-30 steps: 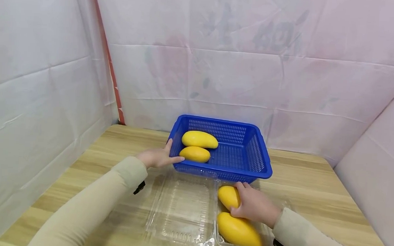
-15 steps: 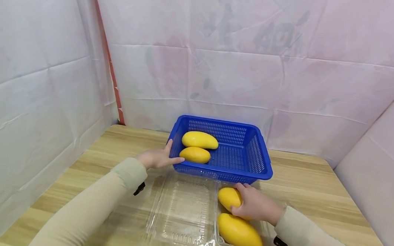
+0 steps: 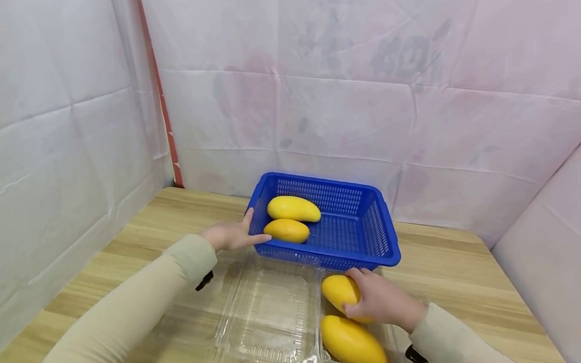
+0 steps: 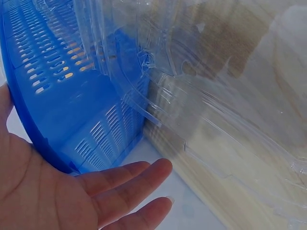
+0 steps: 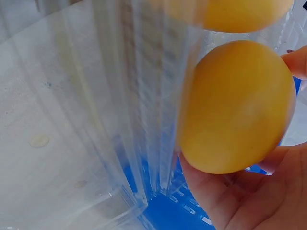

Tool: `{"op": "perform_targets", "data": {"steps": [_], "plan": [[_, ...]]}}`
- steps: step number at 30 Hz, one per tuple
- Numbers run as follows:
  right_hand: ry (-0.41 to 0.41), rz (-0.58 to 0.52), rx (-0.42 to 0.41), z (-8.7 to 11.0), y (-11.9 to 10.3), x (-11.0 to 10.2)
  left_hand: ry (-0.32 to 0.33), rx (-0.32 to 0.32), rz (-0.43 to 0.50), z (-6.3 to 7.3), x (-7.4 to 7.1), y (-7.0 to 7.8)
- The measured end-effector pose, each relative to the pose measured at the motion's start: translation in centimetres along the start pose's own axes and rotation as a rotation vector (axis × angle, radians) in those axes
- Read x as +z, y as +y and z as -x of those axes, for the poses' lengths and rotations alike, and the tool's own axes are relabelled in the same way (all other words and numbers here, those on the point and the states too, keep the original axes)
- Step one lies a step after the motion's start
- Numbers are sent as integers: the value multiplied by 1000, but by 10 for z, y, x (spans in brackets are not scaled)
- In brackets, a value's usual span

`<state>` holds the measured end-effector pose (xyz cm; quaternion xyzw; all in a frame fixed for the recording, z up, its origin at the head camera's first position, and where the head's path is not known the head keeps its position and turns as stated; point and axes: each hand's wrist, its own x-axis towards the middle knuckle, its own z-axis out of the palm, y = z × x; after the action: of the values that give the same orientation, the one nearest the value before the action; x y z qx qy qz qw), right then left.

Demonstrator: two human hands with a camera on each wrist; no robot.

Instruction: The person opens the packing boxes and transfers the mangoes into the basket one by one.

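Note:
My right hand (image 3: 385,301) grips a yellow mango (image 5: 237,108), with thumb and fingers round its sides. That mango lies at the far end of the right half of a clear plastic clamshell box (image 3: 274,312). A second mango (image 3: 353,342) lies in the same half, nearer to me. My left hand (image 3: 233,235) rests against the left front corner of a blue plastic basket (image 3: 326,254); in the left wrist view its fingers (image 4: 129,189) are spread and relaxed beside the basket wall. Inside the basket, two mangoes (image 3: 294,208) lie side by side at the left.
The clamshell's lid half lies spread at the left, right in front of the basket. Everything stands on a wood-grain table (image 3: 444,266). Pale sheeting (image 3: 333,112) hangs behind the table and along both sides.
The right hand and the mango in its grip have shifted very slightly to the right. The left hand stays at the basket corner.

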<state>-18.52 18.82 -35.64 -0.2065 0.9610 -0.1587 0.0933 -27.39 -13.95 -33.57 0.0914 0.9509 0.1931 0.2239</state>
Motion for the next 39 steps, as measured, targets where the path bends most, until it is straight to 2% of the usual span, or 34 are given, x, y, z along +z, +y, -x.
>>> {"op": "perform_targets", "data": {"steps": [11, 17, 29, 36, 39], "plan": [[49, 26, -67, 8, -1, -9, -26, 6, 4, -5, 4, -2], [31, 31, -68, 8, -4, -12, -50, 27, 54, -7, 4, -3], [32, 28, -113, 5, -3, -16, -42, 44, 96, -7, 3, -5], [48, 35, -124, 3, -7, -20, -30, 45, 73, -7, -1, -2], [37, 27, -125, 2, -9, -20, -34, 25, 50, -6, 0, -4]]}}
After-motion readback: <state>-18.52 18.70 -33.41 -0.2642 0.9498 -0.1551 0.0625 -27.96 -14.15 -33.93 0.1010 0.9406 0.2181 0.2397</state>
